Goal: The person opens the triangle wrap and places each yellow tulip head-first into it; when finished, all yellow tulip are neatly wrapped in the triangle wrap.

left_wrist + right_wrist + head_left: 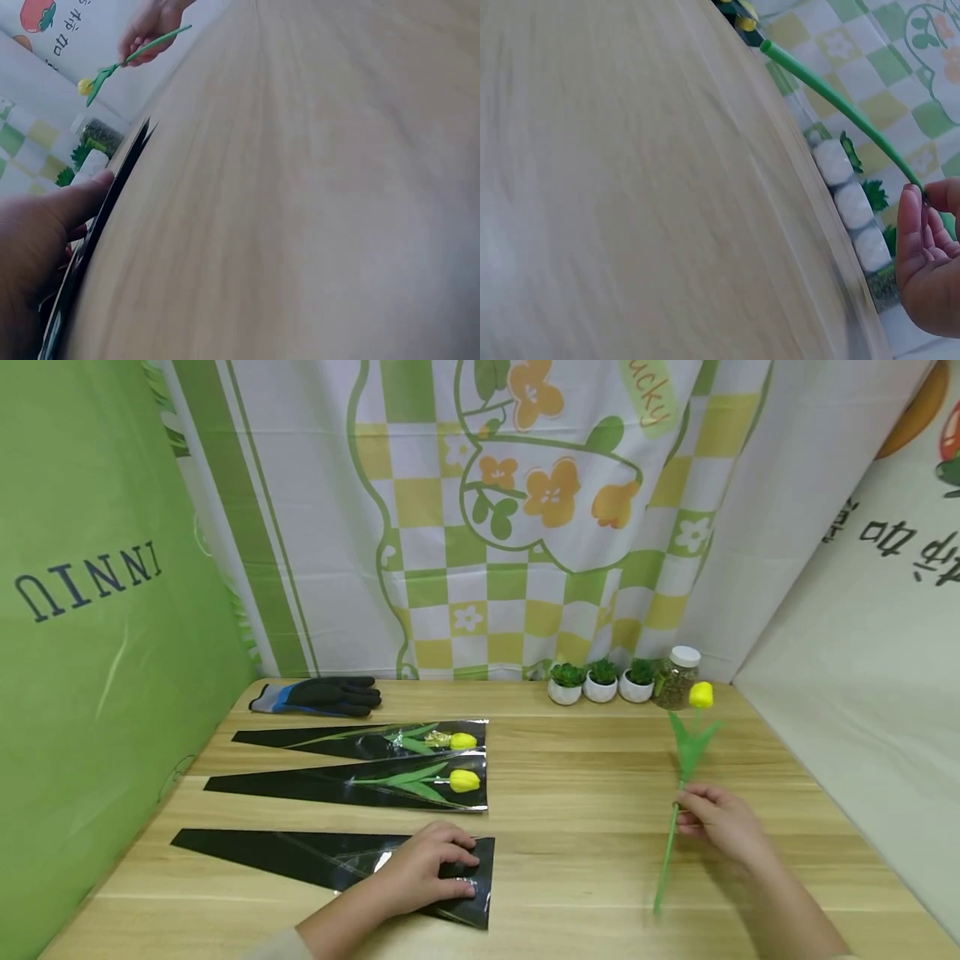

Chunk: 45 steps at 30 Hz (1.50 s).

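My right hand pinches the green stem of a yellow artificial tulip above the table's right side. The flower head points away, and the stem's lower end sticks out past the fingers in the right wrist view. My left hand rests on the wide end of a black tapered flower sleeve with a clear glossy front, its thumb and fingers spread over the film. Farther back lie two similar sleeves, the middle one and the rear one, each with a yellow tulip inside.
Black, blue and grey gloves lie at the back left of the wooden table. Three small potted succulents and a white-lidded jar stand along the back edge, before a checkered curtain.
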Available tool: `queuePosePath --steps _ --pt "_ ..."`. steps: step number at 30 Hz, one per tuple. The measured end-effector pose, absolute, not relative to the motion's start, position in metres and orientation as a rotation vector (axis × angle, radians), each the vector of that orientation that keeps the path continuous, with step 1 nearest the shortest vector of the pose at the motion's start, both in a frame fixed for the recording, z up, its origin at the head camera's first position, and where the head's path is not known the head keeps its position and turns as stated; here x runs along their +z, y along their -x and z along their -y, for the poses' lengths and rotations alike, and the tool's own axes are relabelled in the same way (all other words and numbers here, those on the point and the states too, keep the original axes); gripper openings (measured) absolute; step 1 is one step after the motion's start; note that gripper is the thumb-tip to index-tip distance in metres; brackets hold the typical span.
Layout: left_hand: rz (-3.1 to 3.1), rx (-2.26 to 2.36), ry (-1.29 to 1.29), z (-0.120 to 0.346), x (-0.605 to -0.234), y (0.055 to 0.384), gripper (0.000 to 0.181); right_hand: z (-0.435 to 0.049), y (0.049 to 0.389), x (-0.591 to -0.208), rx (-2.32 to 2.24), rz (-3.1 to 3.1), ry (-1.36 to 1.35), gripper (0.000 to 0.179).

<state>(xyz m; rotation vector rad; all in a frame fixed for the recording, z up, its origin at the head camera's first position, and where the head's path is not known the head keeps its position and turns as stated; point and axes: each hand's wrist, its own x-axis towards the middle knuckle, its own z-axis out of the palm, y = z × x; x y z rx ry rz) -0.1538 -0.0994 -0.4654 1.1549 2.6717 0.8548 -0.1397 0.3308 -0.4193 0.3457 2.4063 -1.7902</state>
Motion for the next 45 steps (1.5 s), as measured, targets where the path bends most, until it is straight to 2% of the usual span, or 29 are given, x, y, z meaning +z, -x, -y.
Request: queuePosePath --steps 4,14,28,45 --pt "-2.753 0.880 -1.209 0.092 -0.472 0.157 0.032 -0.314 0.143 -0.422 -1.885 -2.353 -0.379 0.029" --pt "-2.843 0.900 -1.093 0.079 -0.474 0.161 0.032 -0.276 0.148 -0.426 -2.238 -2.091 -0.513 0.006" --pt "-2.954 0.892 -1.100 0.074 -0.477 0.162 0.022 -0.236 0.157 -0.433 -2.368 -2.049 -0.588 0.005" --pt "-2.952 1.092 -1.055 0.070 -0.475 0.162 0.018 -0.222 0.157 -0.434 -2.431 -2.015 -0.595 0.007"
